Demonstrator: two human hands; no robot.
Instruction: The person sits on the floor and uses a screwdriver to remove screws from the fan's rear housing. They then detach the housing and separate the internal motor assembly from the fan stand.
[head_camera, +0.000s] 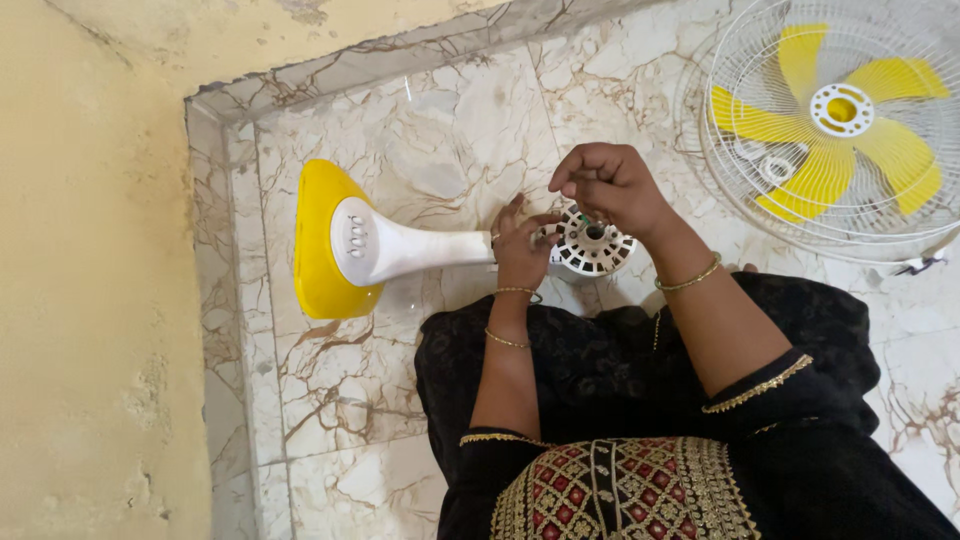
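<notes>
Black garment w/ gold-and-red embroidery (620, 490) sits closest to the lens, covering lap and both arms. Just beyond it, left hand (522, 250) wraps the white neck of a fan stand (400, 248) where it meets the round slotted motor housing (594, 243). Right hand (612, 185) is pinched shut over the housing top; what it pinches is too small to tell. Stand lies flat, its yellow base left of the housing, w/ white button panel. Floor (440, 130) is veined marble; yellowish wall (90, 300) beyond the base. Right of the housing: white wire fan guard w/ yellow blades (835, 120).
</notes>
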